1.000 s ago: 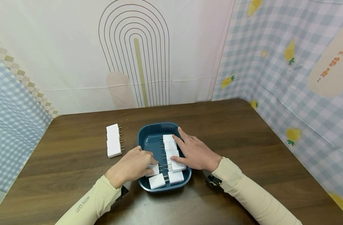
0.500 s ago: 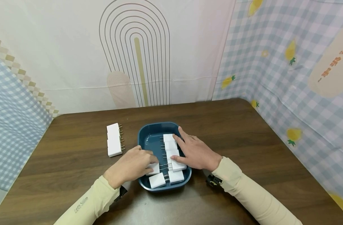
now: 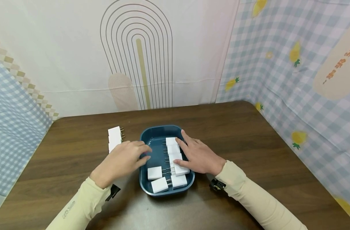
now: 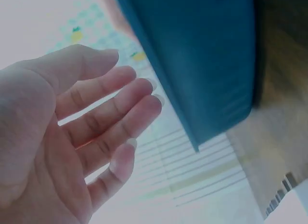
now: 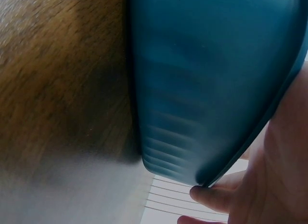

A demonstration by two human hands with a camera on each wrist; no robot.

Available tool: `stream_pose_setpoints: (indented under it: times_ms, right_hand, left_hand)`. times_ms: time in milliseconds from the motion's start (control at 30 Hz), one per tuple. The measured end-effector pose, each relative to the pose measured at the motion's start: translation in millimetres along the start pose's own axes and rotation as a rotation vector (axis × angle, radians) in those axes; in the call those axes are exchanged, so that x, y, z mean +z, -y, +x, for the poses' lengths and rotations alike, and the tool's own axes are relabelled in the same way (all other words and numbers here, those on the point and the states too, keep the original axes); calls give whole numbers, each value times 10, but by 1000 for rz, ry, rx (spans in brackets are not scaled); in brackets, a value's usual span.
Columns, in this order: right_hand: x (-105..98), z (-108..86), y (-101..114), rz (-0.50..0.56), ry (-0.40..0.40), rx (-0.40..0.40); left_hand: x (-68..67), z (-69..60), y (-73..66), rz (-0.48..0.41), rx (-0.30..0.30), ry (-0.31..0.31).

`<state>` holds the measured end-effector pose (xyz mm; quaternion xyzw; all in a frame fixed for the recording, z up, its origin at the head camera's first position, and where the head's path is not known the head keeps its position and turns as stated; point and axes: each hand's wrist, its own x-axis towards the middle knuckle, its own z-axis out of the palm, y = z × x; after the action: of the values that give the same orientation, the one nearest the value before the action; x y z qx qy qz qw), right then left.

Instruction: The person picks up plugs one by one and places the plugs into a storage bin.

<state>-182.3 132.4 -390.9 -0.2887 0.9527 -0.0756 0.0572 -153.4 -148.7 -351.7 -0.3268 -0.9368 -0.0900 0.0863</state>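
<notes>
A blue tray [image 3: 156, 151] stands on the table with several white two-prong plugs in it. Along its right side a row of plugs [image 3: 172, 146] points its prongs left; one plug [image 3: 182, 170] lies on top. Two more, a plug [image 3: 155, 173] and a tilted plug [image 3: 160, 185], lie at the near left with prongs facing right. My left hand [image 3: 120, 161] hovers over the left rim, holding nothing; in the left wrist view its fingers are loosely bent beside the tray wall [image 4: 202, 55]. My right hand [image 3: 201, 156] rests over the right rim, fingers spread, fingertips on the plugs.
Left of the tray, a row of white plugs [image 3: 114, 135] lies on the brown wooden table [image 3: 63, 153], prongs rightward, its near end hidden by my left hand. A patterned cloth [image 3: 192, 57] hangs behind the table, and a checked cloth [image 3: 278, 70] hangs at the right.
My left hand has let go of the near-left plug and moved up and left, out to the tray's left rim. That plug stays in the tray. My right hand has not moved.
</notes>
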Motion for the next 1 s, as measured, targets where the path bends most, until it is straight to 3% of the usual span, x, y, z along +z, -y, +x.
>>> stream_pose_setpoints:
  times_ms: [200, 300, 667, 1000]
  right_hand:
    - [3, -1, -2, 3, -3, 1]
    - [2, 0, -2, 2, -5, 2]
    - [-6, 1, 9, 8, 3, 12]
    - [-8, -1, 18, 12, 7, 16]
  left_hand:
    - [-56, -30, 96, 17, -76, -76]
    - [-66, -54, 147, 35, -117, -78]
    - [-56, -75, 376, 27, -227, 98]
    - [-53, -104, 484, 53, -257, 151]
